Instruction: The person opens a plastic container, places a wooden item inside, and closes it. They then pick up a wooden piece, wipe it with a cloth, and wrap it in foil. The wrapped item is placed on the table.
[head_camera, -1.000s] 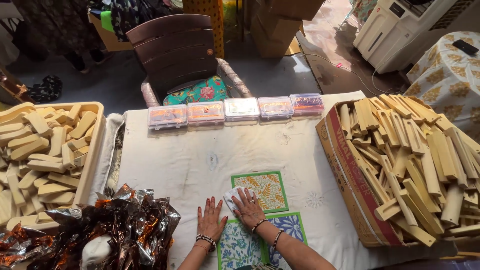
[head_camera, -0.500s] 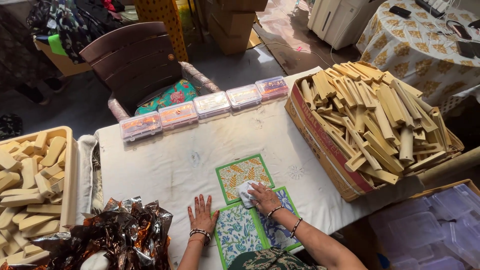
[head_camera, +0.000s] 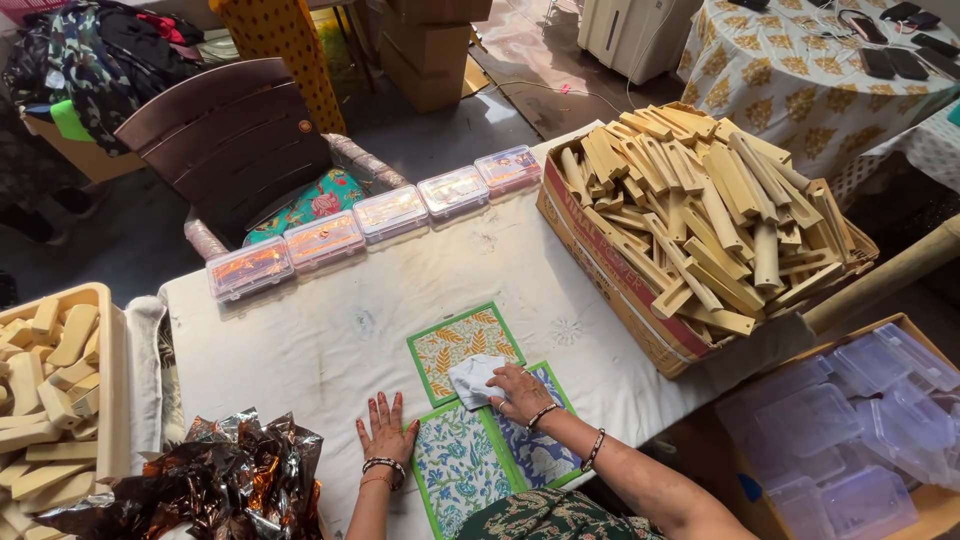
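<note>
Our right hand (head_camera: 520, 392) presses a white cloth (head_camera: 473, 378) on three printed mats (head_camera: 462, 343); our left hand (head_camera: 385, 432) lies flat, grip empty. Four clear boxes (head_camera: 385, 213) line the counter (head_camera: 330, 340); crinkled foil (head_camera: 230, 480) sits beside us.

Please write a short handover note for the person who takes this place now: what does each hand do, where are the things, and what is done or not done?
Left hand: flat, palm down on the white table cloth, holding nothing, beside the blue-green floral mat.
Right hand: fingers rest on a small white cloth that lies where the three mats meet.
Laid out: orange leaf mat, blue-green floral mat, blue mat, all flat.
Untouched: five clear lidded boxes in a row at the far edge, carton of wooden sticks to the right, crumpled foil to the left.
</note>
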